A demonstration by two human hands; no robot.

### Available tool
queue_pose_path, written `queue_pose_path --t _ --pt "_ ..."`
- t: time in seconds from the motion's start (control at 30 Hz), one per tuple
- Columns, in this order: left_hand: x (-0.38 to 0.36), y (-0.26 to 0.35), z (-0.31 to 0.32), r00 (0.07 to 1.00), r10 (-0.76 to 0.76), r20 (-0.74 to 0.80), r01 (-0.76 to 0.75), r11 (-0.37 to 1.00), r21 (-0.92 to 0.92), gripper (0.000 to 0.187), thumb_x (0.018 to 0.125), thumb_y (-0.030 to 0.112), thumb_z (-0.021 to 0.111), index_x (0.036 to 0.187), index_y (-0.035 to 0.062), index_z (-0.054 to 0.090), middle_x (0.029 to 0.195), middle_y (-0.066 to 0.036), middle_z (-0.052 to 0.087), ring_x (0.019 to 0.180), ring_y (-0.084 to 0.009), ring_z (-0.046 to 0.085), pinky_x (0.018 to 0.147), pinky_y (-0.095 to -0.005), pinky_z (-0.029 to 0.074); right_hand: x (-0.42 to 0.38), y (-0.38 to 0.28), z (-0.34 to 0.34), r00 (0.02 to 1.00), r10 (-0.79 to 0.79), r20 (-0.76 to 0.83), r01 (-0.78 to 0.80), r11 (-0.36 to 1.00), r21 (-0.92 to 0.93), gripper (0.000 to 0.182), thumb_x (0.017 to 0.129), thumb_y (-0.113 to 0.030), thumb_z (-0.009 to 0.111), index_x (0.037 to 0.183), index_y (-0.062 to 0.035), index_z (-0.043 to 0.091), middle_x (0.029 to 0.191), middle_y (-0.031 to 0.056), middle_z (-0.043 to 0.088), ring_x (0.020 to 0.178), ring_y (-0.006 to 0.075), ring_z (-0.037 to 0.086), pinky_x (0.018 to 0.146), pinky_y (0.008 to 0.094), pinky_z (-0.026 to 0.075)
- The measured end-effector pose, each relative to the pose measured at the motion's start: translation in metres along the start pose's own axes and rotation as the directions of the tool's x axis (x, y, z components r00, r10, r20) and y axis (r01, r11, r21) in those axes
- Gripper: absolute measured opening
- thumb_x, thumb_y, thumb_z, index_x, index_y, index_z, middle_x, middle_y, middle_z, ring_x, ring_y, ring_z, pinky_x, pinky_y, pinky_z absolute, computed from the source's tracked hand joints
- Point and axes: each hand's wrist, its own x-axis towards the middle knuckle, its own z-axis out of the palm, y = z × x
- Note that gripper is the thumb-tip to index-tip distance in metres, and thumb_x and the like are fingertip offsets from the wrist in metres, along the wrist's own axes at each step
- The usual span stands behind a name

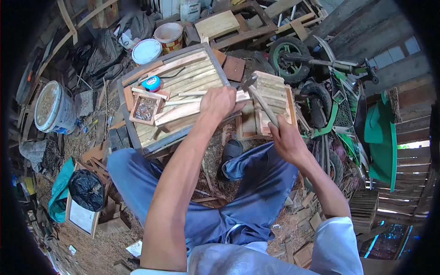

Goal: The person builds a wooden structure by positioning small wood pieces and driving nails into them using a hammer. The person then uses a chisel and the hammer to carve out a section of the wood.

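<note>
My left hand (220,102) is closed around light wooden strips (181,111) lying across a low slatted wooden table (195,68). In my right hand (286,137) is the wooden handle of a hammer (263,103). The hammer's head is just right of the strips' ends, beside a slatted wooden piece (270,91). On the table, left of my left hand, are a small wooden box (145,109) with small metal bits inside and a blue tape measure (151,83). Whether the hammer touches the strips I cannot tell.
A small green motorbike (339,110) and a green plastic chair (381,142) stand at the right. Buckets (57,107) are at the left and behind the table. Scrap wood (263,23) is piled at the back. A black bag (86,190) lies at the lower left.
</note>
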Motion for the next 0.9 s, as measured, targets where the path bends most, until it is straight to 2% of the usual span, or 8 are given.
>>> queue_pose_path --t 0.2,0.23,0.33,0.5,0.6,0.77,0.87,0.9 --pt "-0.002 -0.001 0.002 1.000 -0.010 0.011 0.010 1.000 -0.020 0.047 0.079 0.050 0.067 0.083 0.0033 0.071 0.084 -0.018 0.070 0.079 -0.0316 0.069 0.072 -0.0395 0.055 -0.008 -0.042 -0.021 0.973 0.119 -0.199 -0.074 0.972 0.221 0.022 0.097 -0.019 0.047 0.097 0.0030 0.047 0.074 0.0341 0.057 0.077 0.0521 0.057 0.066 0.0548 0.041" --pt "-0.002 -0.001 0.001 1.000 -0.019 0.022 0.020 1.000 -0.018 0.047 0.079 0.050 0.067 0.084 0.0032 0.071 0.084 -0.018 0.070 0.079 -0.0315 0.069 0.073 -0.0397 0.055 -0.006 -0.030 -0.010 0.973 0.217 -0.083 -0.204 0.968 0.148 0.022 0.097 -0.020 0.047 0.097 0.0021 0.047 0.075 0.0346 0.056 0.078 0.0517 0.057 0.067 0.0546 0.042" --pt "-0.002 0.002 -0.003 1.000 -0.018 0.009 0.019 1.000 -0.014 0.047 0.079 0.049 0.067 0.084 0.0028 0.071 0.082 -0.017 0.070 0.079 -0.0313 0.069 0.072 -0.0398 0.055 0.003 -0.014 -0.006 0.995 0.095 0.030 -0.094 0.995 -0.039 0.022 0.097 -0.020 0.047 0.097 0.0021 0.047 0.074 0.0335 0.057 0.077 0.0506 0.058 0.066 0.0543 0.042" --pt "-0.001 -0.003 0.003 1.000 0.018 -0.004 -0.019 0.999 -0.026 0.050 0.081 0.052 0.064 0.086 0.0027 0.067 0.077 -0.019 0.068 0.076 -0.0345 0.068 0.070 -0.0428 0.054 -0.006 -0.051 -0.036 0.978 0.177 -0.114 -0.147 0.962 0.232 0.025 0.097 -0.022 0.046 0.096 0.0027 0.046 0.074 0.0341 0.056 0.078 0.0528 0.056 0.066 0.0549 0.041" --pt "-0.003 -0.003 0.002 0.999 0.036 0.011 -0.036 0.999 -0.021 0.051 0.081 0.054 0.064 0.089 0.0027 0.066 0.074 -0.020 0.067 0.073 -0.0362 0.067 0.068 -0.0443 0.054 0.000 -0.015 -0.004 0.987 0.152 0.042 -0.149 0.986 -0.071 0.025 0.097 -0.022 0.047 0.096 0.0023 0.046 0.073 0.0329 0.057 0.076 0.0513 0.057 0.064 0.0533 0.042" --pt "0.001 -0.003 0.002 0.999 0.039 0.010 -0.039 0.999 -0.003 0.053 0.080 0.054 0.065 0.089 0.0021 0.068 0.075 -0.021 0.068 0.073 -0.0351 0.068 0.068 -0.0442 0.055 -0.004 -0.047 -0.034 0.974 0.214 -0.072 -0.191 0.952 0.239 0.023 0.096 -0.018 0.043 0.099 0.0045 0.045 0.073 0.0325 0.057 0.076 0.0524 0.057 0.065 0.0569 0.041" --pt "0.000 -0.001 0.001 0.999 0.019 0.027 -0.019 1.000 -0.008 0.052 0.080 0.053 0.065 0.085 0.0018 0.070 0.076 -0.020 0.068 0.074 -0.0338 0.069 0.069 -0.0425 0.055 -0.004 -0.015 -0.001 0.987 0.135 -0.088 -0.124 0.985 0.121 0.024 0.097 -0.020 0.045 0.098 0.0041 0.046 0.074 0.0326 0.058 0.076 0.0516 0.058 0.067 0.0567 0.041" --pt "-0.001 0.002 -0.002 1.000 -0.002 0.024 0.003 1.000 -0.010 0.050 0.079 0.051 0.066 0.083 0.0021 0.070 0.079 -0.019 0.069 0.076 -0.0327 0.069 0.071 -0.0411 0.055 0.001 -0.010 0.002 0.992 0.105 0.073 -0.102 0.994 -0.044 0.026 0.098 -0.023 0.046 0.099 0.0034 0.047 0.075 0.0325 0.058 0.076 0.0518 0.058 0.067 0.0569 0.042"
